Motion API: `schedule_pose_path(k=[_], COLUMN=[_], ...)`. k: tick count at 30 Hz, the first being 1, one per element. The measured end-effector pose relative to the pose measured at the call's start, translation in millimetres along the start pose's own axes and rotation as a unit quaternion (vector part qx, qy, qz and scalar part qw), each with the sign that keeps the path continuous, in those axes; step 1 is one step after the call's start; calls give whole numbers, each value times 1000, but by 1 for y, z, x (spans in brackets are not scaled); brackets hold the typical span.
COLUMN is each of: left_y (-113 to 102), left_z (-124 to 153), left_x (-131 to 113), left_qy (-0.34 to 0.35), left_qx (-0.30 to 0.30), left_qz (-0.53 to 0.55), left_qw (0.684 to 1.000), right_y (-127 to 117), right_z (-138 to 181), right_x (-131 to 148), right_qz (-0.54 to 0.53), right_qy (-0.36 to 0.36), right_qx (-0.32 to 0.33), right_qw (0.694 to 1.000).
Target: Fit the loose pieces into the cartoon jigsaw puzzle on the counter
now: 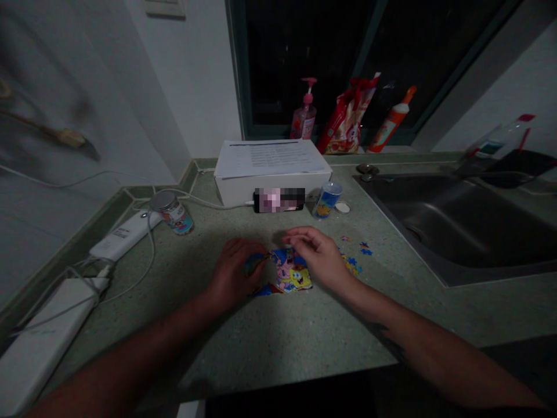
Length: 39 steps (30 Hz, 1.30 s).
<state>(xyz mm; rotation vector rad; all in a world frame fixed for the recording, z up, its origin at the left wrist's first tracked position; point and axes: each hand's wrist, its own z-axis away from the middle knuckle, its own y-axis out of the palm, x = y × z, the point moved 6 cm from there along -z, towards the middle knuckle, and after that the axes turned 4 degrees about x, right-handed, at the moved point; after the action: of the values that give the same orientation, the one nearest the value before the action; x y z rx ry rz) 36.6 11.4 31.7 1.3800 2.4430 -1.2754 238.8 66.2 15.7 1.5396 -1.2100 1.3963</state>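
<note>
Two hands on the puzzle point(290, 277): left hand point(232, 271) curled over its left edge, can't tell if it's pinching anything; right hand point(318, 256) loose-fingered over its right side, gripping nothing. Loose pieces point(364, 249) lie right of the puzzle, white box point(272, 174) behind it.

Bare surface point(304, 331) lies open from the puzzle point(289, 273) to the near edge, and leftward toward a tin can point(173, 212). A white box point(272, 174), a phone point(278, 200) leaning against it and a small cup point(327, 200) close off the back. A power strip point(124, 235) and trailing cables point(148, 255) crowd the left side. The sink point(456, 226) drops away at right, with loose puzzle pieces point(363, 248) scattered between it and the right hand point(315, 255).
</note>
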Motion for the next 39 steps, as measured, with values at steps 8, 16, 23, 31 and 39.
schedule_pose_path(k=[8, 16, 23, 31, 39], left_y=[4, 15, 30, 34, 35], left_z=[2, 7, 10, 10, 10], left_x=[11, 16, 15, 11, 7], left_qy=[-33, -50, -62, -56, -29], left_qx=[17, 68, 152, 198, 193], left_qz=[-2, 7, 16, 9, 1], left_qw=[999, 996, 986, 978, 981], right_y=[-42, -34, -31, -16, -9], right_z=[-5, 4, 8, 16, 23], right_x=[9, 0, 2, 3, 3], right_qz=[308, 432, 449, 453, 458], right_qy=[-85, -134, -146, -162, -164], right_qx=[48, 117, 137, 191, 217], right_qw=[947, 884, 871, 856, 846])
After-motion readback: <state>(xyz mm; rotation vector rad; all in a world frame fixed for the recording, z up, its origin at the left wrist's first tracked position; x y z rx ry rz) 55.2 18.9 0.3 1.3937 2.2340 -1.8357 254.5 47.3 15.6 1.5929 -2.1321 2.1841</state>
